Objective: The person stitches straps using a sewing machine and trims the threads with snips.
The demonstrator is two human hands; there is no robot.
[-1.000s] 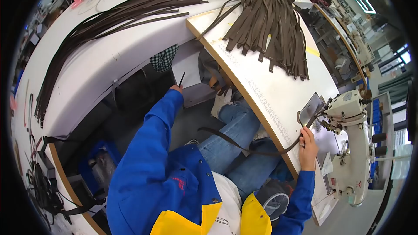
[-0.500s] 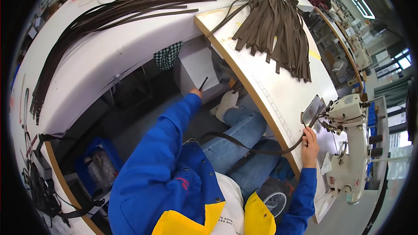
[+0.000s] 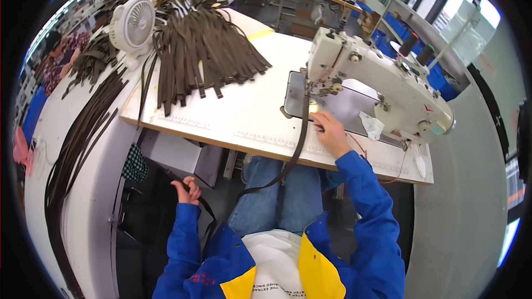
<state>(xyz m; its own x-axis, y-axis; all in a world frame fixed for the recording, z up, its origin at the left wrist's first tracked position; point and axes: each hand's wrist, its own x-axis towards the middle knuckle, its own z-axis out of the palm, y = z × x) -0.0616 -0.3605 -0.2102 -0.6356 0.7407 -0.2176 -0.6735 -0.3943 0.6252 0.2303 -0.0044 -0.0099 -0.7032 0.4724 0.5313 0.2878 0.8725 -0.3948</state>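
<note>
A long dark brown strap [image 3: 300, 144] runs from under the needle area of the white sewing machine [image 3: 382, 72], over the table's front edge and down across my lap. My left hand [image 3: 189, 190], low at the left below the tabletop, is closed around a dark strap length whose end sticks out past the thumb. Just right of the strap at the machine, my right hand [image 3: 331, 134] rests at the table with curled fingers. Something small and dark shows between those fingers; its kind is unclear. A shiny dark plate [image 3: 295, 95] lies left of the needle.
A thick bundle of brown straps [image 3: 205, 50] hangs over the table at the back left, beside a white fan [image 3: 133, 25]. More long straps [image 3: 72, 155] lie on the left table. Rulers [image 3: 260, 137] line the front edge. Other people sit farther back.
My view has swung toward the sewing machine. The right hand, earlier on the strap before the machine, now sits to its right. My left hand still grips a strap length.
</note>
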